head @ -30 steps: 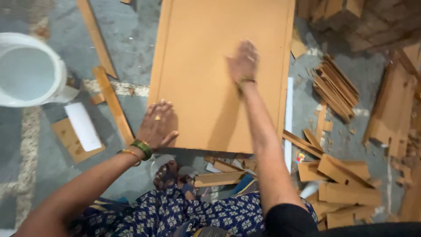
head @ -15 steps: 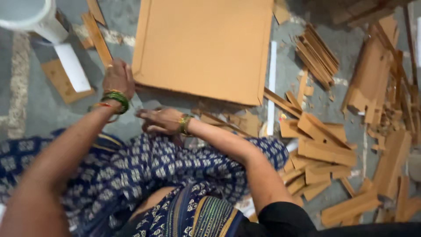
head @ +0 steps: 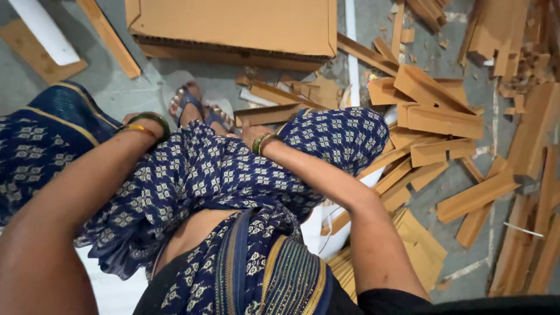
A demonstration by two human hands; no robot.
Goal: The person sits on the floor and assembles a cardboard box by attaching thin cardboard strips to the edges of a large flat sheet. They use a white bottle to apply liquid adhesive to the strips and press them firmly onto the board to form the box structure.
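Observation:
I look down at my lap, which is covered in dark blue patterned cloth (head: 198,175). My left hand (head: 129,120) is tucked behind the cloth by my knee; only the wrist with green and gold bangles shows. My right hand (head: 249,132) rests at the edge of the cloth, touching or just short of a brown cardboard strip (head: 269,114); its fingers are mostly hidden. A large flat cardboard panel (head: 233,26) lies on the floor beyond my sandalled feet (head: 189,104), and neither hand touches it.
Several cut cardboard strips and offcuts (head: 437,119) lie heaped on the grey floor to the right. A long cardboard strip (head: 108,36) and a white strip (head: 44,29) lie at the upper left. More folded cardboard pieces (head: 408,245) sit by my right elbow.
Both hands have drawn back from the cardboard panel to my lap. The view has tilted down, and the white bucket has left the frame.

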